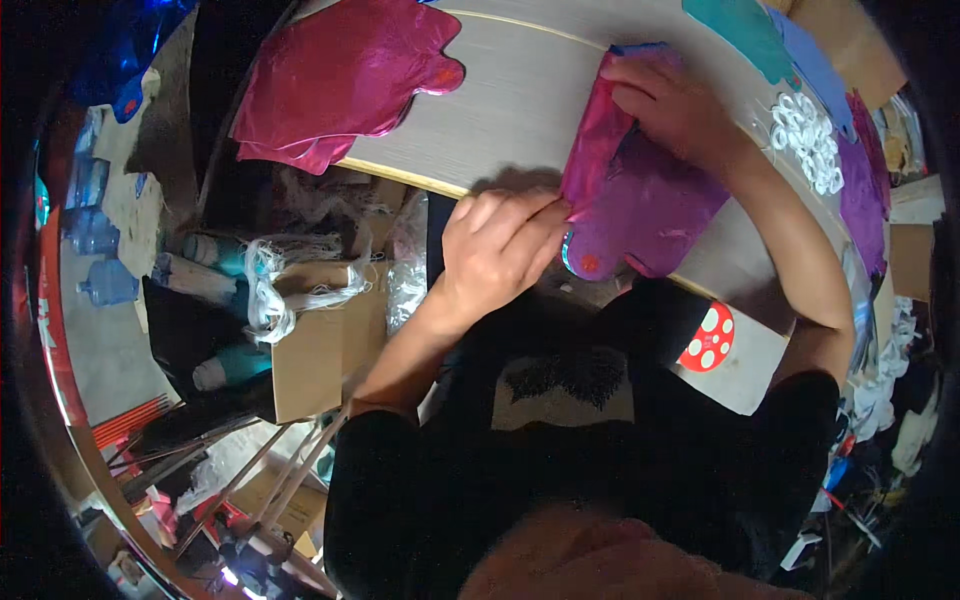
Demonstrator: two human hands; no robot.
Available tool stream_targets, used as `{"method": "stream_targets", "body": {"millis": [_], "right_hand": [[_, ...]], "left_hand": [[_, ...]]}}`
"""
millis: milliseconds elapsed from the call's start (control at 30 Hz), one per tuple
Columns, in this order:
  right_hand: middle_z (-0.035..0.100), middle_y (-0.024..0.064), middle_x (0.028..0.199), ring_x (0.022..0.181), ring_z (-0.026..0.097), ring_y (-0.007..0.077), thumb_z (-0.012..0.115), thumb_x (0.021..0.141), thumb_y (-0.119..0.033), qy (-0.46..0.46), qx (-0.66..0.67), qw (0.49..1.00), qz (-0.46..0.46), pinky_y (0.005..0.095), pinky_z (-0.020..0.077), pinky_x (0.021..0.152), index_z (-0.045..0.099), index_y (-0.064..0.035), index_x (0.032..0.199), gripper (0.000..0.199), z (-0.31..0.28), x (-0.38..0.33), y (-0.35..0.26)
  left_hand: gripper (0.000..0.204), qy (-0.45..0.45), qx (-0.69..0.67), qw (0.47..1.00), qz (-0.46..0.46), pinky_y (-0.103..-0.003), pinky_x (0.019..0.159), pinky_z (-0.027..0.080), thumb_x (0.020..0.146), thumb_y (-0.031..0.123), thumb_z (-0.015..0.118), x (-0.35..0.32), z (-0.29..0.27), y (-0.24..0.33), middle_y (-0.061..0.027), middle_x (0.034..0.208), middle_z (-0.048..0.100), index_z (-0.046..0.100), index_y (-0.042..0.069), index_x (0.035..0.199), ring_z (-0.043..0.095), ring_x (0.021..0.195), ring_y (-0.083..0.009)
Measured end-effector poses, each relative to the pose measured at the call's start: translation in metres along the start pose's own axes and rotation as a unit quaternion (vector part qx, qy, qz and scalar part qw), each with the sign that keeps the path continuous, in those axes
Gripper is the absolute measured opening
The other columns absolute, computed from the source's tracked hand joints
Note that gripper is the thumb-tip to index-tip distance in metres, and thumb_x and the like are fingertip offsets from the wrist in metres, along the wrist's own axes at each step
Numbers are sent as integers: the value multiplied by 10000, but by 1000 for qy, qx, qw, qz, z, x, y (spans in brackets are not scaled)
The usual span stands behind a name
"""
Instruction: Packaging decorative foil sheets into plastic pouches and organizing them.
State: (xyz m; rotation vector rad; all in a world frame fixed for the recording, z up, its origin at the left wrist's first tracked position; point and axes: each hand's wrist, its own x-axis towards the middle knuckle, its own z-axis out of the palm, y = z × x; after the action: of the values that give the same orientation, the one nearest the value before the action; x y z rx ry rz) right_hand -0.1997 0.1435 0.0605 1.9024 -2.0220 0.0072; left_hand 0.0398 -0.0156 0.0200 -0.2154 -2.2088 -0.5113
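A: Where is the purple foil balloon [645, 205] lying?

B: It is lying flat on the pale counter [500, 110], its long axis running from near edge to far edge. The left hand [497, 245] is pinching its near-left edge, fingers pressed together. The right hand [672, 105] is pressing on its far end, fingers curled, and is the farther one.

A: Anything beside it?

B: A magenta foil balloon [340, 75] is lying well to the left, white plastic rings [808, 140] to the right, and a red white-dotted round piece [707, 335] near the counter's edge.
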Motion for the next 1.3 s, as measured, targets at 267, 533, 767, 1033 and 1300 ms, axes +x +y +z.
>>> {"method": "stream_targets", "body": {"millis": [267, 533, 767, 1033, 1300], "right_hand": [[591, 62, 1186, 1172, 547, 274, 559, 784, -117, 30, -23, 998, -48, 421, 423, 1049, 579, -89, 990, 209, -6, 6, 1], [594, 70, 1120, 1127, 558, 263, 542, 795, -151, 21, -35, 998, -57, 474, 360, 1091, 580, -98, 988, 204, -12, 5, -4], [617, 68, 1063, 1061, 589, 248, 557, 785, -150, 40, -46, 996, -58, 477, 363, 1090, 592, -90, 952, 181, -12, 3, -10], [638, 63, 1046, 1036, 612, 235, 571, 769, -140, 25, -49, 998, -26, 451, 403, 1064, 631, -87, 962, 208, -15, -13, -5], [649, 73, 1100, 1081, 611, 280, 576, 797, -149, 2, -12, 1000, -2, 416, 441, 1025, 650, -88, 1045, 267, -15, -23, 0]], "left_hand": [[230, -71, 4, 993, 98, -318, 705, 440, 669, 181, 790, 12, -6, -17, 18, 968, 680, 729, 125, 883, 584, 817, -181], [184, -216, -157, 959, 95, -363, 826, 464, 717, 120, 736, 53, -13, -38, -23, 938, 648, 713, 93, 897, 590, 876, -219], [199, -218, -184, 946, 152, -395, 939, 451, 723, 86, 686, 74, -3, -48, -64, 1012, 648, 707, 75, 920, 591, 1020, -262], [226, -264, -181, 936, 143, -444, 1061, 390, 727, 62, 666, 75, -5, -47, -71, 1070, 649, 691, 69, 951, 585, 1105, -258], [320, -298, -166, 928, 146, -462, 1122, 324, 718, 22, 631, 74, -2, -45, -86, 1199, 633, 675, 67, 1032, 534, 1236, -245]]}}
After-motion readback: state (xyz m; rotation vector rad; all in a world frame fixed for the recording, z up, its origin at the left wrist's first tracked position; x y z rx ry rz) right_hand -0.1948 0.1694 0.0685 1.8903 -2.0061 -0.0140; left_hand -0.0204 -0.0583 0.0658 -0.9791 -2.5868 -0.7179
